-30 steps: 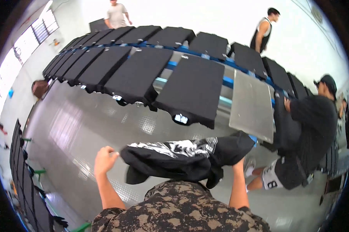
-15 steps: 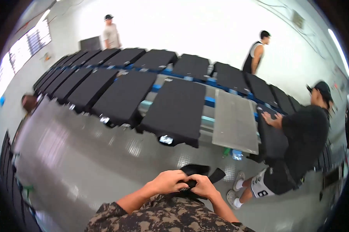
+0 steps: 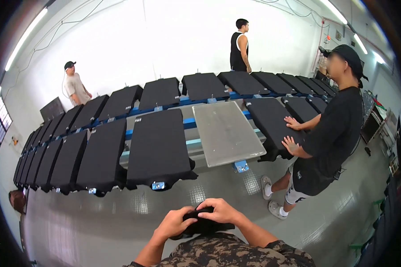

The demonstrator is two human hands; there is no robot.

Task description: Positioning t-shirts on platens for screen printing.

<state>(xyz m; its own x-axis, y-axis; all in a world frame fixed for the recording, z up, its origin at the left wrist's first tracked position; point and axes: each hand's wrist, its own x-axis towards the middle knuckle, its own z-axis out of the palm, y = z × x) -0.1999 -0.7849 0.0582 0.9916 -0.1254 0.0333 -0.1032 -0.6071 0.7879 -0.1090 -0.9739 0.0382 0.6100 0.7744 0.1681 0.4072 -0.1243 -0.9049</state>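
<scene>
A bunched piece of black cloth (image 3: 206, 225) is gathered in front of my waist, its full shape hidden by folds and fingers. My left hand (image 3: 175, 222) is closed on its left side, thumb on top. My right hand (image 3: 218, 211) grips the upper edge, fingers curled over the cloth close to the left fingertips. Beyond my hands stands a bare, flat grey board (image 3: 227, 133) on a blue bracket (image 3: 241, 166). Left of it is a board covered with black fabric (image 3: 157, 147).
Two long rows of black-covered boards (image 3: 103, 151) run across on blue rails (image 3: 189, 122). To the right a person in black (image 3: 336, 120) presses both hands on a covered board (image 3: 271, 120). Two people (image 3: 239, 49) stand behind the rows. Grey floor (image 3: 111, 222) lies below.
My view has swung right, so the boards sit further left. Loose ends of the cloth that stuck out to the right are now bunched up. The person at right now stands more upright.
</scene>
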